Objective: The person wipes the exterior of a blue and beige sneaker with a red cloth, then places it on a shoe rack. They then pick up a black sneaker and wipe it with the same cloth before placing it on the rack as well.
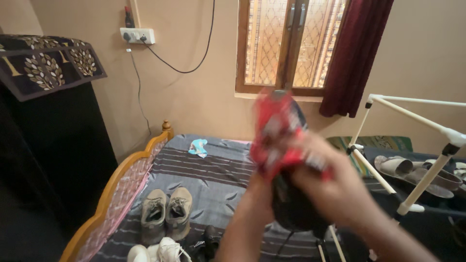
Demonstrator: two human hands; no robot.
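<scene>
Hands centre-right of frame, both blurred by motion. Right hand [335, 187] covers the side of a dark shoe [293, 206] held up above the bed; a red cloth [274, 138] sits bunched against the shoe's upper part, probably pressed there for wiping, though blur hides the contact. Left hand [259, 191] comes up from the lower centre and seems to grip the shoe from beneath, most likely to steady it. Fingers of both hands: curled round shoe and cloth as far as can be told; exact pinch cannot be made out.

Bed [213, 170], centre left, with grey striped sheet and a curved wooden side rail. On it: a pair of grey-tan sneakers [166, 213] side by side at lower left, a pair of white shoes [158, 252] at the bottom edge, a black shoe [208, 245] just beside them, and a small light-blue cloth [198, 147] near the far end.

White pipe rack [417, 145] at right, sandals [412, 170] behind it. Upper centre, wooden window [286, 46] with maroon curtain [352, 53]. Upper left, wall socket [137, 35] with trailing cable; dark cabinet [53, 145] under a patterned cover.
</scene>
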